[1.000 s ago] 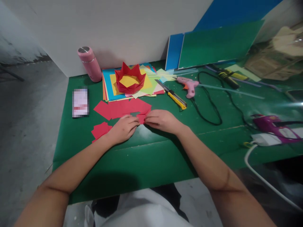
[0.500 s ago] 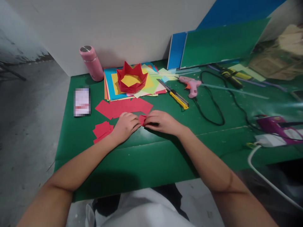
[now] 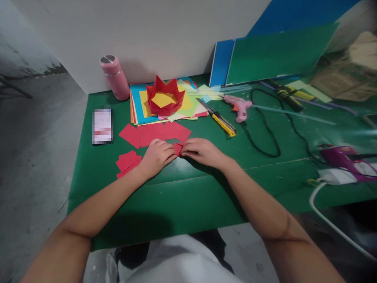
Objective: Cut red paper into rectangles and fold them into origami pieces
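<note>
My left hand (image 3: 156,156) and my right hand (image 3: 203,151) meet at a small folded red paper piece (image 3: 177,147) on the green table (image 3: 188,196); both pinch it with closed fingers, pressed down on the surface. Just beyond lie flat red paper sheets (image 3: 153,133). A small stack of folded red pieces (image 3: 127,162) sits by my left wrist. A red paper crown (image 3: 165,98) stands on a pile of coloured paper (image 3: 141,106) at the back.
A pink bottle (image 3: 114,77) and a phone (image 3: 102,125) are at the left. A yellow utility knife (image 3: 218,118), a pink glue gun (image 3: 239,107) with black cord (image 3: 265,133), a purple glue gun (image 3: 344,156) and leaning green and blue boards (image 3: 273,51) fill the right.
Both hands have stayed at the small red piece with only slight finger shifts. The view has drifted a little.
</note>
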Demonstrator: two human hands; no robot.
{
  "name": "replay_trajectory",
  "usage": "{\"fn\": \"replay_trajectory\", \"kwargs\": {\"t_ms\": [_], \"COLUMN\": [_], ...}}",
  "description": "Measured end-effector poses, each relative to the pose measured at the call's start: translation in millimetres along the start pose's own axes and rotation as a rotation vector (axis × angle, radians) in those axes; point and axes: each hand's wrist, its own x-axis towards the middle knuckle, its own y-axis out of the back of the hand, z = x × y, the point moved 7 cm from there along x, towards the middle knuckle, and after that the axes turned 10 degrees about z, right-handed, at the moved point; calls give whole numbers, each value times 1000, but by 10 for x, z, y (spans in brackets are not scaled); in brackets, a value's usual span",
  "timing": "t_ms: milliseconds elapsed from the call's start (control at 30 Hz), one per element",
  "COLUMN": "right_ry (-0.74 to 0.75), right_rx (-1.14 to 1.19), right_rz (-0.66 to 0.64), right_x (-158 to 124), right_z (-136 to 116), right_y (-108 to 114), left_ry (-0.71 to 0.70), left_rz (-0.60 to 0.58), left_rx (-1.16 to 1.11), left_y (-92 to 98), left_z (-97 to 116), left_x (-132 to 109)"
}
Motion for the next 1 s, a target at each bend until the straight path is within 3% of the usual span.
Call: {"fn": "replay_trajectory", "kwargs": {"t_ms": [733,1000], "right_ry": [-362,-364], "right_rx": [46,19], "right_rz": [113,111], "right_x": [1,16], "right_z": [171,164], "right_y": [-24,-29], "left_ry": [201,246], "left_rz": [69,64], "left_rx": [-135,-152], "left_y": [-33,-46], "left_z": [-116,-147], "left_x": [-30,-31]}}
